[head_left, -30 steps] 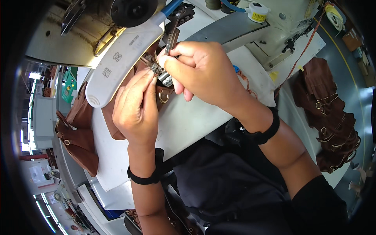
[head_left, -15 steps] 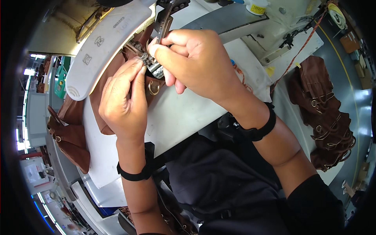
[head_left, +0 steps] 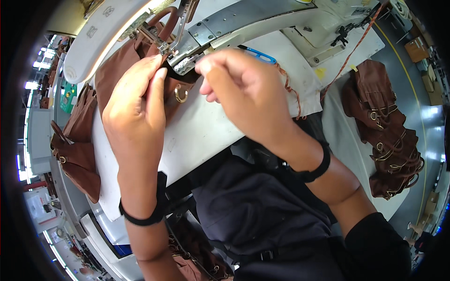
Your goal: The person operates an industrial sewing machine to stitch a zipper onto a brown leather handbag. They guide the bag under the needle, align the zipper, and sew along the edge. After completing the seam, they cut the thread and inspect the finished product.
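Observation:
My left hand (head_left: 136,105) is closed in a pinch just below the needle and presser foot (head_left: 164,47) of a sewing machine (head_left: 229,23). What lies between its fingertips is hidden. Under and beside these fingers, a brown bag (head_left: 112,70) with a gold ring (head_left: 180,93) and a rolled handle rests at the machine's arm. To the right, clear of the needle, my right hand (head_left: 251,93) has curled, slightly blurred fingers with thumb and forefinger together. Anything in them is too small to make out. The machine's metal cylinder end (head_left: 187,64) sits between both hands.
A blue-handled tool (head_left: 260,55) and orange cord (head_left: 290,89) lie on the white table (head_left: 206,136) behind my right hand. Stacked brown bags (head_left: 389,136) stand at the right, another brown bag (head_left: 77,164) at the left. The machine's lit white head (head_left: 98,40) overhangs the upper left.
My right hand has drawn away from the needle area to the right and slightly down. My left hand stays pinched near the needle. The whole view has shifted a little.

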